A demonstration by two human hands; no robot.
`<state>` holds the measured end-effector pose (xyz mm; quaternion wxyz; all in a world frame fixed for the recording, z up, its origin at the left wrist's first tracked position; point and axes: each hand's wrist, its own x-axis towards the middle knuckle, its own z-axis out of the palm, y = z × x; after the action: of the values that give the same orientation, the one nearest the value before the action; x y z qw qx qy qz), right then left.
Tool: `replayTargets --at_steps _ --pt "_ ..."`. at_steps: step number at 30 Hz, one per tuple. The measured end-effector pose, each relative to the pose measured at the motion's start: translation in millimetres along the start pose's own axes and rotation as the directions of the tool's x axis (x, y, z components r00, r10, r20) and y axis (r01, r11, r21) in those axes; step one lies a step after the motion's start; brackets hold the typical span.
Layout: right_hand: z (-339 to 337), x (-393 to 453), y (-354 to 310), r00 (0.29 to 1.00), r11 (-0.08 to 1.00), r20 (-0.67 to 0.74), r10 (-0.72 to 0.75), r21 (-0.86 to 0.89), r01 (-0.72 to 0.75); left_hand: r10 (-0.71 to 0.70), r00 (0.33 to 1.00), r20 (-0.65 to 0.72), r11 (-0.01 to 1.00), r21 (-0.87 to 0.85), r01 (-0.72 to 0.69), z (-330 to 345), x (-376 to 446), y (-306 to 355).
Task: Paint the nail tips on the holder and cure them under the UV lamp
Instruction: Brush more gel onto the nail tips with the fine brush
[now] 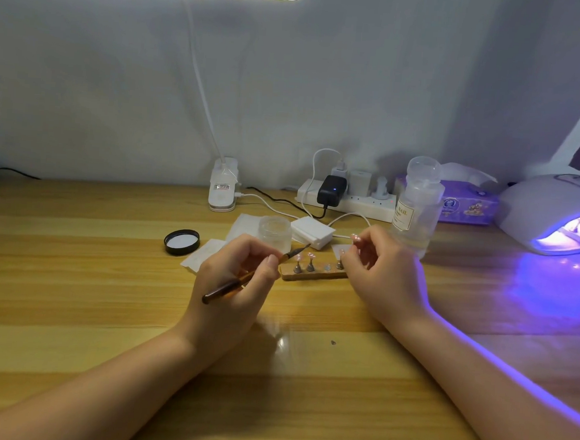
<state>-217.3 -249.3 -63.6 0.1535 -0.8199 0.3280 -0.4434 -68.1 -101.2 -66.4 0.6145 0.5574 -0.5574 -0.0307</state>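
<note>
Left hand (233,277) grips the brush (254,274) over the wooden holder (312,274) on the surface, right-hand fingers (359,245) pinching one nail tip (355,237) (lamp (553,214) lit at right); ideally brace both wrists and stroke lightly.

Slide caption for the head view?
Left hand holds brush over nail holder; right hand pinches a tip; UV lamp glows.
</note>
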Motion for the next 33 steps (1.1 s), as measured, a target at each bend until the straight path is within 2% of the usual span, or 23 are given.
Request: replayTargets --at_steps 4,9,14,22,29,33 --pt "1.8 -1.1 -1.4 0.997 0.989 -0.010 -0.079 0.128 0.080 0.011 1.000 0.007 1.000 0.004 -0.011 0.5 0.2 0.5" --pt "4.2 -2.9 0.8 0.998 0.961 0.051 -0.034 0.277 0.018 0.011 1.000 -0.001 1.000 -0.011 -0.011 0.8 -0.1 1.1" --pt "5.3 -4.6 -2.9 0.988 0.919 0.142 -0.058 0.394 -0.003 0.050 0.999 -0.015 0.999 -0.009 -0.050 1.5 -0.2 3.5" --pt "3.5 -5.2 -7.3 0.985 0.902 0.168 -0.032 0.430 -0.044 0.183 0.982 0.053 0.978 0.095 -0.187 2.5 -0.8 7.2" --pt "5.2 -5.4 -5.7 0.986 0.904 0.164 -0.021 0.424 -0.052 0.174 0.981 0.083 0.981 0.068 -0.179 2.6 -1.0 4.8" --pt "5.5 -5.4 -4.1 0.985 0.900 0.170 -0.025 0.432 -0.052 0.125 0.989 0.074 0.989 0.064 -0.130 0.6 -2.0 3.2"
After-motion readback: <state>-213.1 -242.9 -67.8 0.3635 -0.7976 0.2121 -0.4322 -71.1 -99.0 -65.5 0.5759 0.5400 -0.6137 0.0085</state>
